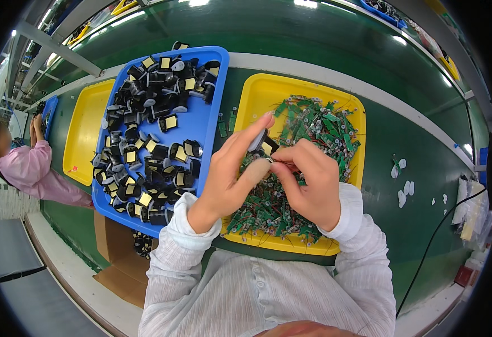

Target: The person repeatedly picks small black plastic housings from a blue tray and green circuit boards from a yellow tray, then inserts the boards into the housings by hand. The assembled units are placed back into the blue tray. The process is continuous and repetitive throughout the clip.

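My left hand (226, 177) is closed around a small black plastic housing (269, 145), which has a pale yellow pad and a grey round end. The thumb and fingers hold it over the yellow tray (247, 101). Close against it, my right hand (313, 177) pinches with thumb and forefinger. Between those fingertips is something small that I cannot make out, with thin wire near it. Beneath both hands lies a heap of green circuit boards (333, 121) with thin wires, filling much of the yellow tray.
To the left, a blue tray (218, 56) holds many similar black housings (167, 122). Another yellow tray (83, 132) stands beyond it, near a person in pink (29, 165). White pads (402, 198) lie on the green bench at right, near a black cable (425, 247). An open cardboard box (119, 281) sits below.
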Available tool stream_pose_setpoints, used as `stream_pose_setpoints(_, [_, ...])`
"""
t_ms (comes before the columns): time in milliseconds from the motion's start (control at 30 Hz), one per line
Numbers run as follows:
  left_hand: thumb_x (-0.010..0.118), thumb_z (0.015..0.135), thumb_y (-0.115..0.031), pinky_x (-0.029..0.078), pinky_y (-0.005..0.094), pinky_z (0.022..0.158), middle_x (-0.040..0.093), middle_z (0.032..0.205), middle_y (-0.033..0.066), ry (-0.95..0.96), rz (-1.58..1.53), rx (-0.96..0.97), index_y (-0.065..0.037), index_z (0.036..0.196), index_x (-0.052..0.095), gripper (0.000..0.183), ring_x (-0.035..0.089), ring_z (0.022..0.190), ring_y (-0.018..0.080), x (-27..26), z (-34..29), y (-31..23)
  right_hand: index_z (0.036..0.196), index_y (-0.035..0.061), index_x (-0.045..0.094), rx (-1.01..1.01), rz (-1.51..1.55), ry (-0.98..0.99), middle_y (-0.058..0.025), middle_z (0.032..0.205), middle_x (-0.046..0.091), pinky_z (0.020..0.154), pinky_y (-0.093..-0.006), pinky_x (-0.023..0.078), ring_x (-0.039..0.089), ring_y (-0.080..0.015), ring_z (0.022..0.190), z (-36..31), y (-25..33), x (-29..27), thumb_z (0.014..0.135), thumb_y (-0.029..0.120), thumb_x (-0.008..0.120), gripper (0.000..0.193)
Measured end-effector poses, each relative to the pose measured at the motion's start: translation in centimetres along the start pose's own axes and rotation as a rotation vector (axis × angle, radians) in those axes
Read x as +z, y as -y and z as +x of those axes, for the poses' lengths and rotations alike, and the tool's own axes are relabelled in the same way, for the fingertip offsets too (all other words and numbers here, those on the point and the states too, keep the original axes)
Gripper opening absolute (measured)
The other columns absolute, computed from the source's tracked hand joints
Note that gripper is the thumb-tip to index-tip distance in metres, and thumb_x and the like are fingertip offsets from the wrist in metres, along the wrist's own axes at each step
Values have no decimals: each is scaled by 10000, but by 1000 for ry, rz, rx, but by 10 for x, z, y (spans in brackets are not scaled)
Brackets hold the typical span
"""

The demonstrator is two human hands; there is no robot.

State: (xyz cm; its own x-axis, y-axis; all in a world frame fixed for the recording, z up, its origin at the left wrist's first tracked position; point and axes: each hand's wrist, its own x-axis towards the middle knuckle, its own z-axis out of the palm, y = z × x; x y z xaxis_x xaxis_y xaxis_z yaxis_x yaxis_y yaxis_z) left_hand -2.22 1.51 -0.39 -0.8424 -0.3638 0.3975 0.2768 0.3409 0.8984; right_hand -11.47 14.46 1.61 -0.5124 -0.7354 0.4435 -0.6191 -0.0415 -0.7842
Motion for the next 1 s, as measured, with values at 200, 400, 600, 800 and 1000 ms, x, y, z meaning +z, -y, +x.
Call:
stream_pose_setpoints(200, [640,754,-151,441,329,802,603,1048,161,18,122,-42,-25,1197,512,478,591,900,249,-10,1,-8,835,-7,577,158,221,84,-87,727,532,510,-252,469,584,-168,615,3,0,-5,766,-3,601,73])
stream_pose_setpoints(400, [641,743,-148,465,300,801,634,989,126,86,245,-140,-32,1126,574,406,621,891,194,-23,3,-4,873,-28,580,353,448,243,-77,811,539,505,-224,510,588,-129,651,12,-7,-13,794,22,584,94])
stream_pose_setpoints(600, [567,807,-302,390,420,864,584,1029,115,-195,1278,-184,-84,1060,592,335,466,1037,323,-76,8,26,820,40,595,62,-209,92,-85,745,581,602,-340,451,582,-227,642,81,-77,-28,779,142,591,110])
stream_pose_setpoints(800, [559,784,-442,340,509,787,604,975,100,-237,1522,-736,-129,1043,594,408,476,1033,303,-113,-6,56,813,100,609,161,-910,1,-77,804,576,718,-374,461,575,-263,799,151,-202,-53,785,172,596,79])
stream_pose_setpoints(1000, [672,712,-313,341,484,765,633,915,77,-140,1484,-781,-121,1002,591,357,514,988,270,-114,2,53,894,120,613,407,-878,118,-77,957,567,792,-348,454,556,-263,902,143,-213,-71,779,191,618,136])
